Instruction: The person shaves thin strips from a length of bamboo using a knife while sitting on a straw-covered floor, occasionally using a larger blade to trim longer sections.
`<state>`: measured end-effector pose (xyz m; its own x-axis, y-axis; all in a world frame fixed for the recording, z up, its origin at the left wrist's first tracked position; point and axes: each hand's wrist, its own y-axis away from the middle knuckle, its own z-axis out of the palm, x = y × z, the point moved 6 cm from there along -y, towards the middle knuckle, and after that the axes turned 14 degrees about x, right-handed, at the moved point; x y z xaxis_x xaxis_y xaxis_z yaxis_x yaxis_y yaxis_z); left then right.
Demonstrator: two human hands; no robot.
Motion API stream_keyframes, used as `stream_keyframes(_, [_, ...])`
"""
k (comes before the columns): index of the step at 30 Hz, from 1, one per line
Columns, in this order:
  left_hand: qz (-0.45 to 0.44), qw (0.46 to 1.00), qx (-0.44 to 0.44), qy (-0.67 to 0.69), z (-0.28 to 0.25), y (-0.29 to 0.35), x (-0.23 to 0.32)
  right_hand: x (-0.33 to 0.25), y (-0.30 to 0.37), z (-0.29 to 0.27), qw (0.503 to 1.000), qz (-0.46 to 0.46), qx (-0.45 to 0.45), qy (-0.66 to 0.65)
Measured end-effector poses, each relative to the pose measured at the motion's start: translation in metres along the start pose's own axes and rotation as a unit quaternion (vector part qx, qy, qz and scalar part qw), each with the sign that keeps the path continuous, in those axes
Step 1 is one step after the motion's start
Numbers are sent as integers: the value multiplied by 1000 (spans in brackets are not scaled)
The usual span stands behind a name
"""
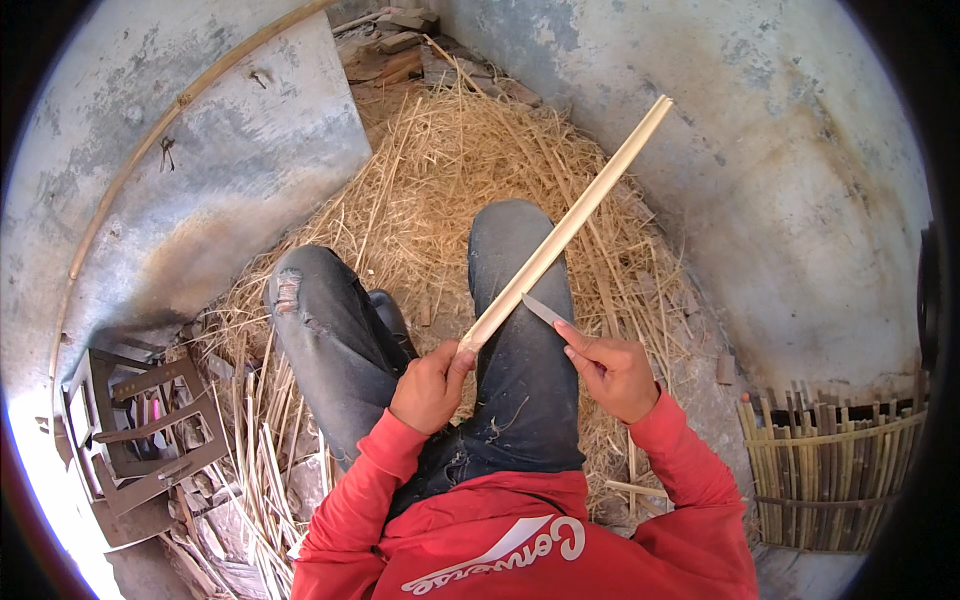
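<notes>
A long, pale split bamboo strip slants up and to the right across my right thigh. My left hand is closed around its lower end, near my lap. In my right hand is a knife, its handle hidden inside my fingers. The blade points up and left, its tip at the strip's lower edge, over my right thigh. Whether the blade presses into the strip or only touches it, I cannot tell.
Shavings cover the floor around my legs. Loose thin strips lie at the left, beside a dark frame. A slatted bamboo basket stands at the right. Worn walls rise on both sides; a long curved pole leans at the left.
</notes>
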<state>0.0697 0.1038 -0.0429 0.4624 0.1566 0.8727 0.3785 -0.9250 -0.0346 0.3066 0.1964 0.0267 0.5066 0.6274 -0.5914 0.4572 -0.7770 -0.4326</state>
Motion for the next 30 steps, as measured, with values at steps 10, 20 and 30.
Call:
stream_keyframes(10, [11, 1000, 9, -9, 0, 0, 0, 10, 4, 9, 992, -50, -7, 115])
stream_keyframes(20, [7, 999, 17, -35, -6, 3, 3, 66, -16, -16, 975, 29, 62, 210])
stream_keyframes(30, [-9, 1000, 0, 1, -16, 15, -3, 24, -21, -57, 984, 79, 162, 7])
